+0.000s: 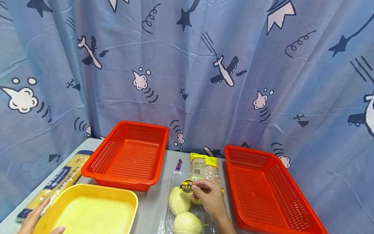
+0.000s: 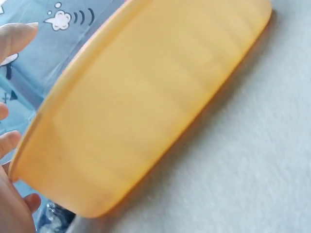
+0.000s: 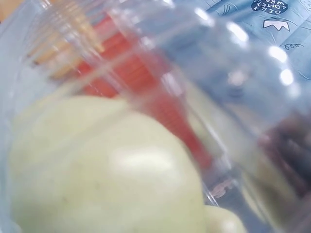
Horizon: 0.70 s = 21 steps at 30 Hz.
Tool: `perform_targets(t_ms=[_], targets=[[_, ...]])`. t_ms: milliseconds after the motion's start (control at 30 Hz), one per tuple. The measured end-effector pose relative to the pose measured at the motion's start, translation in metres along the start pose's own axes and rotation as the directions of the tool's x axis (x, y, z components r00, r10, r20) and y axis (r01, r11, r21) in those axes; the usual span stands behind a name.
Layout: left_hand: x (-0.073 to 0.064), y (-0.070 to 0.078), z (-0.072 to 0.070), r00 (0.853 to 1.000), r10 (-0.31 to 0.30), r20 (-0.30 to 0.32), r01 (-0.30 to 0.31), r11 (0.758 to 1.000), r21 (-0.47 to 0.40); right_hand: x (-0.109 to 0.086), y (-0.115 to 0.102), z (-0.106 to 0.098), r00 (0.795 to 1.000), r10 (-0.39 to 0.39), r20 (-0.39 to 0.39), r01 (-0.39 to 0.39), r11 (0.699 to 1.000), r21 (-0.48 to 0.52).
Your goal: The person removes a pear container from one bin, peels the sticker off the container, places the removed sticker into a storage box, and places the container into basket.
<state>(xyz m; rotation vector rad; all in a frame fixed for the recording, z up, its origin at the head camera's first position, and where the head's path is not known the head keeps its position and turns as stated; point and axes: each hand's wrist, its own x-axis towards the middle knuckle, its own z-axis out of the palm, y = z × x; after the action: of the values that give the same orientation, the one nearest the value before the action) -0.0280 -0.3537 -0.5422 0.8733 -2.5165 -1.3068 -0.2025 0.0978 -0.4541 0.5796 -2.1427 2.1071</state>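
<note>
In the head view my right hand [image 1: 208,198] is over a clear plastic box [image 1: 172,182] of pale green round fruit [image 1: 188,222]. Its thumb and curled forefinger pinch the lid beside a black-and-gold label [image 1: 185,186]. The right wrist view is blurred, with a large pale fruit [image 3: 102,165] close behind the clear plastic. At lower left, my left hand [image 1: 36,217] rests at the rim of a yellow plastic basin [image 1: 87,208], fingers outside and thumb over its inside. In the left wrist view these fingers [image 2: 9,141] are spread at the basin's end.
A red basket [image 1: 131,159] stands behind the yellow basin, another red basket [image 1: 263,195] at the right. A long yellow-and-blue packet [image 1: 58,178] lies along the left edge. Behind the box are a yellow-topped bag [image 1: 204,164] and a purple-wrapped sweet [image 1: 179,164]. A patterned curtain [image 1: 187,81] hangs behind.
</note>
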Motion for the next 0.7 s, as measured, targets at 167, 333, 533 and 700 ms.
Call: perform_targets(t_ms=[167,333,533,700], targets=[[-0.003,-0.02,0.012,0.958,0.237,-0.16,-0.239,0.971,0.006,0.0,0.001,0.0,1.0,-0.006,0.002,0.006,1.0,0.005],[-0.008,-0.022,0.019,0.905,0.341,-0.254,-0.343,0.939,0.039,0.0,0.002,0.001,1.0,-0.009,-0.002,0.009,1.0,0.007],[0.001,-0.025,0.011,0.746,0.611,-0.263,-0.616,0.784,0.073,-0.001,0.001,0.002,1.0,-0.021,-0.013,0.021,1.0,-0.002],[0.013,-0.027,-0.001,0.583,0.792,-0.182,-0.793,0.604,0.086,-0.002,0.002,0.001,0.999,-0.03,-0.023,0.03,1.0,-0.007]])
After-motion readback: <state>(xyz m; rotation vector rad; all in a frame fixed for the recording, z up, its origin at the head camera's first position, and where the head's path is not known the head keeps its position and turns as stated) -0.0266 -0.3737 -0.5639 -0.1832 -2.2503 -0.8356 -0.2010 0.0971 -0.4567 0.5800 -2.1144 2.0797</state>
